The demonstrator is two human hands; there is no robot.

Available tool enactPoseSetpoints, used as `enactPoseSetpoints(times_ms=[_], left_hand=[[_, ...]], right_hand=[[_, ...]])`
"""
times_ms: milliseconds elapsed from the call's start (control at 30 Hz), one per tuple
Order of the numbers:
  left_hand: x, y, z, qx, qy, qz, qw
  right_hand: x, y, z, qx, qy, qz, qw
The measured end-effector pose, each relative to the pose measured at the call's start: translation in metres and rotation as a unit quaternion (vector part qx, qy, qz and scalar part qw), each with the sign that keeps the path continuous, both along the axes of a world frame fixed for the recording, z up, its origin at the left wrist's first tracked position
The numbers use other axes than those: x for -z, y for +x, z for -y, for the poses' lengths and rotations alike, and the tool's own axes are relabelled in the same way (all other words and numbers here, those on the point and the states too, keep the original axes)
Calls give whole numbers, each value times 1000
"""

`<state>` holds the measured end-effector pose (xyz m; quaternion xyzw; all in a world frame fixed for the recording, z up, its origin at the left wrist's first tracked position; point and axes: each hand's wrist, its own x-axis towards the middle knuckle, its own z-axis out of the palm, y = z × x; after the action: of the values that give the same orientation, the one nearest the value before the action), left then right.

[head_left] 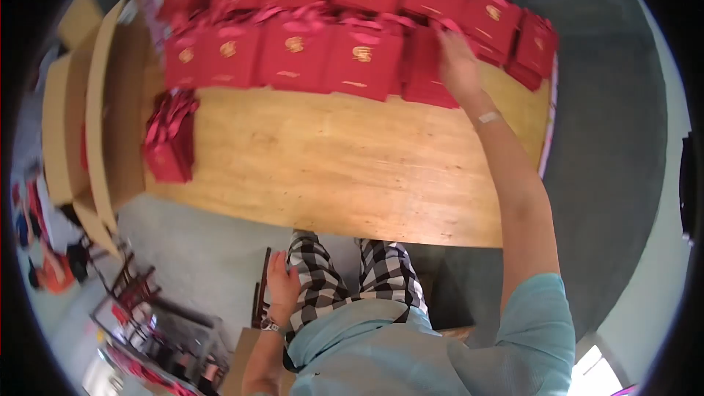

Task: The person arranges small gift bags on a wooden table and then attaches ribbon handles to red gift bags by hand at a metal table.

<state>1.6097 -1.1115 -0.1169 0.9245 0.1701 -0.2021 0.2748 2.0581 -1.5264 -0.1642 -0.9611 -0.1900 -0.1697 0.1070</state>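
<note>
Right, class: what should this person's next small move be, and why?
Perhaps the right hand should square up the red bag beside it with the neighbouring bag: the hand is at its upper edge, and bags there stand side by side. The left hand is low, away from the table.

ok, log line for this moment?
right hand: at red bags | left hand: by checked trousers, nothing visibly held | cardboard box: left end of table
</note>
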Motion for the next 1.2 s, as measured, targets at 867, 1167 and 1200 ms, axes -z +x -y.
enactPoseSetpoints(times_ms=[867, 1167, 1200], left_hand=[[-86, -278, -417, -634, -160, 138, 744], [-113, -325, -413, -646, -100, 19, 756], [-106, -328, -418, -647, -93, 36, 756]], right_hand=[[-79, -363, -429, -108, -21, -480, 870], [-102, -380, -724, -328, -89, -661, 669], [-101, -387, -755, -343, -74, -665, 659]])
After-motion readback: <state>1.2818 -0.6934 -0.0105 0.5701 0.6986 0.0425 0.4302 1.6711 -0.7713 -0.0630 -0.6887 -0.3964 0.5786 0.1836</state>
